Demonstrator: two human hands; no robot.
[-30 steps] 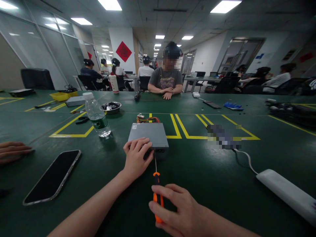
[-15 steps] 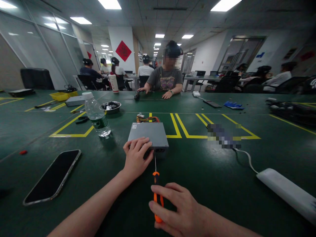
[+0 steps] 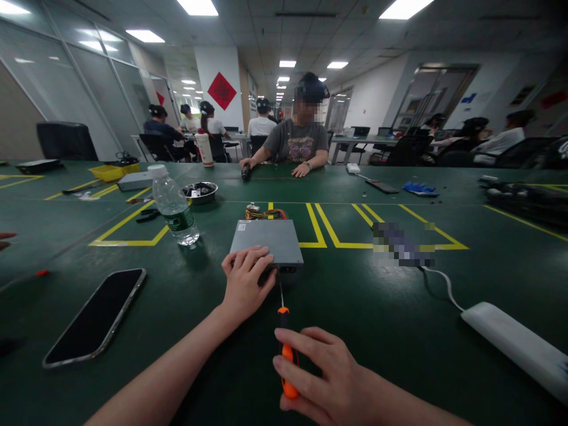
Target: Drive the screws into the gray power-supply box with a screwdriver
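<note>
Left of metal box — water bottle, black phone.

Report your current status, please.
Left hand on flat grey metal box. Right hand holding orange-and-black screwdriver, shaft towards box's near side. Clear plastic bottle apart, left of box.

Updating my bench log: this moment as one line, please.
left hand: on grey box; right hand: holding orange screwdriver, shaft toward box's near side; bottle: left of box
</note>
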